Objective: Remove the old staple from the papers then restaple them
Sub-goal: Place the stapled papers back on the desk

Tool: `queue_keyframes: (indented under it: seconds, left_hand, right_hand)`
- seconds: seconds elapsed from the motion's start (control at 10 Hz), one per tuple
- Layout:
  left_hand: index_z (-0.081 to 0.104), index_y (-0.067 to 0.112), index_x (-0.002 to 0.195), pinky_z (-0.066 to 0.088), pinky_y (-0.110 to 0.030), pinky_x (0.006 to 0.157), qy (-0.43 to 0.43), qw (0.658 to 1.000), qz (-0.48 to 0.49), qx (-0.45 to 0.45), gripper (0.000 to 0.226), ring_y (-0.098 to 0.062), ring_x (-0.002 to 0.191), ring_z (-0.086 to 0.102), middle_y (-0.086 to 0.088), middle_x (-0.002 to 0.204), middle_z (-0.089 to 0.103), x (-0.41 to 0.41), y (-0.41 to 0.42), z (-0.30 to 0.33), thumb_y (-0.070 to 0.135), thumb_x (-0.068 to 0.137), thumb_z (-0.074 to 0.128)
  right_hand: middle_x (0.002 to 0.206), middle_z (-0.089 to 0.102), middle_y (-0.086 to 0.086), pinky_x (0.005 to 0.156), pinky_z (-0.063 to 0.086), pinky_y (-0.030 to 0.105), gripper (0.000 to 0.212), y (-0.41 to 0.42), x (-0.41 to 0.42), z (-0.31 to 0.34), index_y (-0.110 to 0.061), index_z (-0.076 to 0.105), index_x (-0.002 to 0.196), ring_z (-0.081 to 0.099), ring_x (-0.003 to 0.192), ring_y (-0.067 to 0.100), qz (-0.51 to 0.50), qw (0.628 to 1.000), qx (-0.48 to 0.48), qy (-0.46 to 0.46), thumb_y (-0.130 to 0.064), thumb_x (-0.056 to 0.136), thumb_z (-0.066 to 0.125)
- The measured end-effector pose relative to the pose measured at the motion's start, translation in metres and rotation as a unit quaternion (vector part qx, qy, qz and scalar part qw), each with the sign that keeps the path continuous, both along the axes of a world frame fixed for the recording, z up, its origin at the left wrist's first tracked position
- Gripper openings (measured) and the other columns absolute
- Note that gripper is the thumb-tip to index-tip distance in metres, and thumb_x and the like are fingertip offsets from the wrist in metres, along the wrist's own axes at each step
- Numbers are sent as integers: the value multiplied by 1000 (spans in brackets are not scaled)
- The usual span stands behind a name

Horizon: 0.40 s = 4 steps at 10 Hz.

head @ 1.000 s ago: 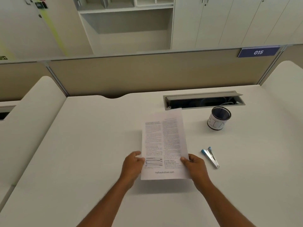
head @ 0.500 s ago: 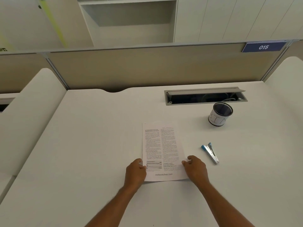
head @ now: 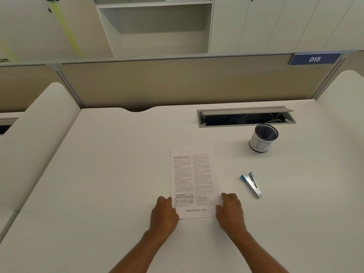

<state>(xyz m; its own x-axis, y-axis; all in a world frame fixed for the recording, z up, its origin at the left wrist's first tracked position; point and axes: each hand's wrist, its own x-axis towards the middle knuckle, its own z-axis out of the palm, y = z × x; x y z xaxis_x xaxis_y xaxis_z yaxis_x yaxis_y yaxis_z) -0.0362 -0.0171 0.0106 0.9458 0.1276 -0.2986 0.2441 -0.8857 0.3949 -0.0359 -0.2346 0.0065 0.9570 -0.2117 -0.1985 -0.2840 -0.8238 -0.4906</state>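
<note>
Grip: both hands rest at the near corners of the printed white papers (head: 194, 182), the left hand (head: 164, 213) at the near-left corner, the right hand (head: 229, 210) at the near-right. The fingers are curled loosely on the sheet edges; whether they pinch the paper or merely lie on it cannot be told. The papers lie flat on the white bench (head: 110, 174), long axis running away from the person, footer text nearest the body. The old staple is too small to make out; a faint mark at the far-left corner may be it.

The small blue-and-silver metal stapler (head: 251, 183) lies on the bench to the right of the papers, well apart from them, its long axis slanting from far-left to near-right. It lies just beyond and to the right of the right hand, which is clearly the nearer hand for a reach. A black mesh pen cup with a white label (head: 263, 138) stands farther back on the right.
</note>
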Motion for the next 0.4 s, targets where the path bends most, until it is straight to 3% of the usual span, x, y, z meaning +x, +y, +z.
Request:
queue_keyframes:
  seconds: [0.2, 0.4]
  left_hand:
    - [56, 9, 129, 50, -29, 88, -17, 999, -25, 24, 32, -25, 107, 64, -8, 123, 53, -5, 1, -2, 20, 100, 50]
    - [57, 16, 113, 52, -25, 76, -92, 994, -51, 37, 18, -19, 94, 62, -3, 110, 55, -2, 3, -2, 23, 99, 48]
  right_hand:
    - [117, 53, 10, 88, 44, 30, 22, 4, -7, -1, -4, 59, 112, 50, 105, 27, 21, 999, -24, -29, -10, 91, 57]
    - [112, 53, 7, 84, 45, 28, 15, 1, -4, -1, -10, 56, 105, 52, 98, 24, 43, 997, -46, -36, -17, 93, 52]
